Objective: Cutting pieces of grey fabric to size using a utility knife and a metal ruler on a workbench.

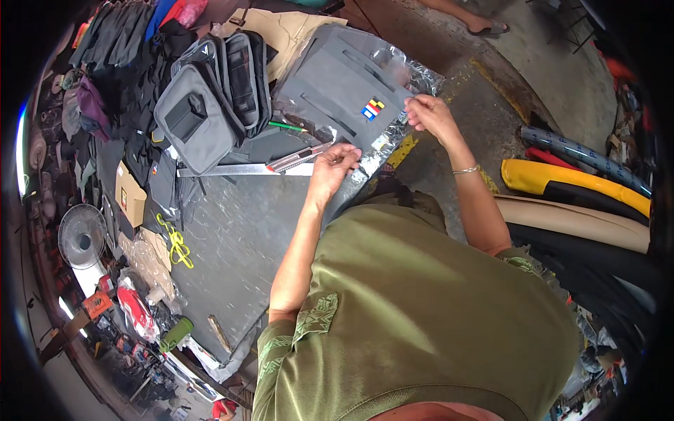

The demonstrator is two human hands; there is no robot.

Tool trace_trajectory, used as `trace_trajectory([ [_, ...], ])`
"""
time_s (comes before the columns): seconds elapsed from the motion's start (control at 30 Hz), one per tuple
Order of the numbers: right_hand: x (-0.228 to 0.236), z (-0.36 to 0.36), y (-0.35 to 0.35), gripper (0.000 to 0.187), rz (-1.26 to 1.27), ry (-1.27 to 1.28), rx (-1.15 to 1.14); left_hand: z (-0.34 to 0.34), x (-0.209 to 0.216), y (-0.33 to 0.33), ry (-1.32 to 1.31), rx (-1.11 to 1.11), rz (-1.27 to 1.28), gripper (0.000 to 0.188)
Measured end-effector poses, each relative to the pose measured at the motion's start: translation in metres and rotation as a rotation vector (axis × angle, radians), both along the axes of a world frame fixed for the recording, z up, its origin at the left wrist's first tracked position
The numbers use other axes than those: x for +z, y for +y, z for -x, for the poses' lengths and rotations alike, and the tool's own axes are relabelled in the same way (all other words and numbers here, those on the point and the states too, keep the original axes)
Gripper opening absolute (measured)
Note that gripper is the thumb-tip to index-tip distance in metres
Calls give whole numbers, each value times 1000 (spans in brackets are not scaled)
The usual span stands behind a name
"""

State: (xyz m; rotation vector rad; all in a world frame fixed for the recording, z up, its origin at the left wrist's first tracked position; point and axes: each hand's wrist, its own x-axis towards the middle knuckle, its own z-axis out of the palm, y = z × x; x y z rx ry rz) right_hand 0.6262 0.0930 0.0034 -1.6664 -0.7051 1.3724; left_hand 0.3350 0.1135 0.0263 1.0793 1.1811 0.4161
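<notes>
A grey fabric panel (330,70) with dark slots and a small coloured patch (373,108) lies on clear plastic sheeting (382,142) at the table's far right. At the panel's near corner, my left hand (335,167) has its fingers curled and pinched on the edge. My right hand (430,118) pinches the right corner, thumb against fingers. Just left of my left hand lie a red-and-silver cutter knife (298,159) and a metal ruler (232,170). Beyond them is a green pencil (286,126).
Grey bags (196,116) stand at the far left of the table (232,245). Yellow-handled scissors (177,245), a cardboard box (130,195) and a fan (82,235) are further left. Rolls of material, one yellow (562,179), lie at the right. Another person's foot (484,27) shows at the top.
</notes>
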Motion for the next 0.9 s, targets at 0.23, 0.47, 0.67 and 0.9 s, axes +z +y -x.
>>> trace_trajectory([
  [0.23,-5,29,-10,22,-225,374,-250,20,24,36,-89,11,-85,18],
  [0.47,-5,64,-7,25,-349,560,-158,41,54,122,219,26,-263,20],
  [0.67,6,80,17,45,-380,517,-181,33,46,153,355,249,-504,51],
  [0.9,22,57,46,89,-253,-524,-318,30,6,118,351,394,-661,108],
])
